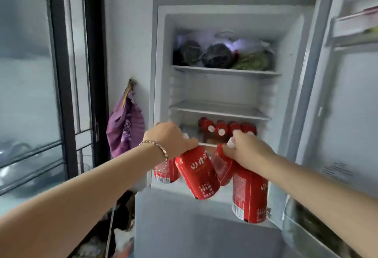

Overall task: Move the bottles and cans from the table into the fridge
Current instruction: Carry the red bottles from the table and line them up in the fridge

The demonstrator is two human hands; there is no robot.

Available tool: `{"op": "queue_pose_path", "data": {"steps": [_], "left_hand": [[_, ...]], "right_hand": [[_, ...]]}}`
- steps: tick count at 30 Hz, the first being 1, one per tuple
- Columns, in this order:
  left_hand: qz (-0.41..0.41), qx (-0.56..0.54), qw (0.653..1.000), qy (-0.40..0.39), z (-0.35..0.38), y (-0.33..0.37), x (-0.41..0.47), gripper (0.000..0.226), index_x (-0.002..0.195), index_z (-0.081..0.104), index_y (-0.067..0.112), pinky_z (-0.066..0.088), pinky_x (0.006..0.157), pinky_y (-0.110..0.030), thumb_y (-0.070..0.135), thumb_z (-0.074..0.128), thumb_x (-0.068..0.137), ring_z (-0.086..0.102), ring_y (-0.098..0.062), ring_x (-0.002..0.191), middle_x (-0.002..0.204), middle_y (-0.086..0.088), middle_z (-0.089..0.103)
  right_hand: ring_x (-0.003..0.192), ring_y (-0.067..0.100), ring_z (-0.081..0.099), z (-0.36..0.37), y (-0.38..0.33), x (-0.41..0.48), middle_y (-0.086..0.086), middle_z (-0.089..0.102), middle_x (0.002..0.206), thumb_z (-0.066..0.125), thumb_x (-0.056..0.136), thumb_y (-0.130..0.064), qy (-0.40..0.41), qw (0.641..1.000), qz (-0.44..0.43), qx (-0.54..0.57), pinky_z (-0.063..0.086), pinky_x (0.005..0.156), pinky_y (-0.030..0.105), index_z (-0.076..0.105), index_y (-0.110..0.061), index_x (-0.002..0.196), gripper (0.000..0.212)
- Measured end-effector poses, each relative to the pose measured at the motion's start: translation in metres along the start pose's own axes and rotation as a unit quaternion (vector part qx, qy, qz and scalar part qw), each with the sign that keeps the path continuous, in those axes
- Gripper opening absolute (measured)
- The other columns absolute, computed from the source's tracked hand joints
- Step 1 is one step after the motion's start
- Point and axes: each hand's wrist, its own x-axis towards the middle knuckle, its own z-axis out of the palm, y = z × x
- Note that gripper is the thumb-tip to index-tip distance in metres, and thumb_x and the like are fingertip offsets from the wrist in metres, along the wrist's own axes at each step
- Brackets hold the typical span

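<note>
Forearms (81, 196) reach forward: the left hand (171, 139) grips two red bottles (197, 173) by the necks, fingers curled round them; the right hand (248, 149) grips another pair (249, 192) the same way, just before the open fridge (161, 73). Four bottles (221, 128) already lie on its low shelf (207, 145). The table is out of view. White label characters (199, 164) are too blurred to read.

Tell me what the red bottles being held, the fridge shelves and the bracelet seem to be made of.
The red bottles are probably plastic under a glossy red printed wrap, with matte white caps; metal cannot be excluded. The fridge shelves look like translucent panes, glass or clear plastic, with pale edge trim. The bracelet seems to be shiny silver-coloured metal links.
</note>
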Motion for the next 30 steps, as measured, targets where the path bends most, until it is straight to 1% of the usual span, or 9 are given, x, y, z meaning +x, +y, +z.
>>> {"op": "queue_pose_path", "data": {"steps": [3, 5, 10, 12, 16, 19, 22, 26, 30], "left_hand": [[0.001, -0.011, 0.999, 0.038, 0.000, 0.014, 0.066, 0.048, 0.058, 0.050, 0.021, 0.030, 0.044, -0.022, 0.066, 0.051, 0.072, 0.047, -0.011, 0.056, 0.061, 0.004, 0.051], [0.015, -0.001, 0.998, 0.065, -0.001, 0.021, 0.113, 0.049, 0.058, 0.048, 0.021, 0.029, 0.045, -0.022, 0.068, 0.050, 0.071, 0.046, -0.014, 0.057, 0.061, 0.003, 0.050], [0.036, -0.008, 0.991, 0.126, -0.006, 0.034, 0.209, 0.049, 0.059, 0.041, 0.021, 0.036, 0.057, -0.027, 0.067, 0.052, 0.071, 0.049, -0.020, 0.066, 0.062, 0.002, 0.045], [0.035, -0.021, 0.990, 0.132, -0.001, 0.037, 0.240, 0.048, 0.061, 0.042, 0.021, 0.038, 0.062, -0.031, 0.067, 0.052, 0.071, 0.049, -0.023, 0.076, 0.063, 0.003, 0.044], [0.055, -0.038, 0.990, 0.124, 0.019, 0.039, 0.292, 0.045, 0.059, 0.041, 0.022, 0.040, 0.064, -0.031, 0.063, 0.051, 0.074, 0.051, -0.023, 0.086, 0.064, 0.003, 0.045], [0.063, -0.048, 0.989, 0.123, 0.035, 0.039, 0.318, 0.043, 0.059, 0.041, 0.021, 0.042, 0.065, -0.030, 0.061, 0.050, 0.075, 0.053, -0.025, 0.087, 0.067, 0.001, 0.048], [0.071, -0.043, 0.988, 0.127, 0.050, 0.040, 0.337, 0.042, 0.061, 0.041, 0.019, 0.039, 0.062, -0.030, 0.058, 0.049, 0.075, 0.052, -0.025, 0.086, 0.067, 0.001, 0.047], [0.067, -0.041, 0.987, 0.140, 0.064, 0.045, 0.361, 0.041, 0.076, 0.047, 0.019, 0.036, 0.064, -0.030, 0.060, 0.048, 0.075, 0.052, -0.029, 0.096, 0.076, -0.003, 0.047], [0.059, 0.014, 0.987, 0.147, 0.078, 0.056, 0.385, 0.044, 0.090, 0.055, 0.020, 0.030, 0.065, -0.030, 0.060, 0.043, 0.079, 0.050, -0.029, 0.092, 0.085, -0.006, 0.054]], "right_hand": [[0.068, 0.025, 0.052, -0.019, 0.010, 0.056, 0.004, 0.052, 0.069, 0.051, 0.089, -0.041, 0.049, 0.999, -0.005, 0.001, 0.041, 0.063, 0.032, 0.040, -0.016, 0.064, 0.037], [0.077, 0.027, 0.058, -0.031, 0.016, 0.096, 0.005, 0.059, 0.079, 0.054, 0.088, -0.040, 0.087, 0.996, -0.002, -0.001, 0.043, 0.065, 0.033, 0.048, -0.015, 0.069, 0.032], [0.077, 0.026, 0.053, -0.052, 0.023, 0.187, 0.007, 0.057, 0.082, 0.060, 0.082, -0.038, 0.188, 0.982, 0.019, -0.011, 0.036, 0.061, 0.031, 0.046, -0.016, 0.065, 0.032], [0.073, 0.025, 0.051, -0.052, 0.025, 0.216, 0.005, 0.056, 0.080, 0.062, 0.081, -0.039, 0.215, 0.975, 0.041, -0.023, 0.034, 0.060, 0.029, 0.047, -0.016, 0.064, 0.032], [0.088, 0.031, 0.060, -0.034, 0.034, 0.264, 0.009, 0.062, 0.092, 0.063, 0.078, -0.037, 0.246, 0.965, 0.093, -0.027, 0.036, 0.064, 0.028, 0.052, -0.014, 0.081, 0.025], [0.087, 0.032, 0.061, -0.016, 0.046, 0.286, 0.009, 0.065, 0.090, 0.063, 0.078, -0.036, 0.271, 0.955, 0.118, -0.026, 0.036, 0.062, 0.028, 0.045, -0.016, 0.069, 0.029], [0.085, 0.033, 0.061, -0.003, 0.058, 0.306, 0.009, 0.064, 0.087, 0.062, 0.081, -0.038, 0.262, 0.955, 0.133, -0.027, 0.038, 0.062, 0.030, 0.039, -0.017, 0.061, 0.037], [0.084, 0.029, 0.061, -0.002, 0.073, 0.337, 0.007, 0.062, 0.090, 0.062, 0.081, -0.047, 0.232, 0.959, 0.160, -0.020, 0.039, 0.061, 0.029, 0.055, -0.015, 0.084, 0.033], [0.069, 0.021, 0.056, 0.001, 0.084, 0.364, 0.000, 0.054, 0.072, 0.062, 0.076, -0.060, 0.176, 0.973, 0.149, -0.001, 0.037, 0.052, 0.028, 0.049, -0.014, 0.073, 0.048]]}}
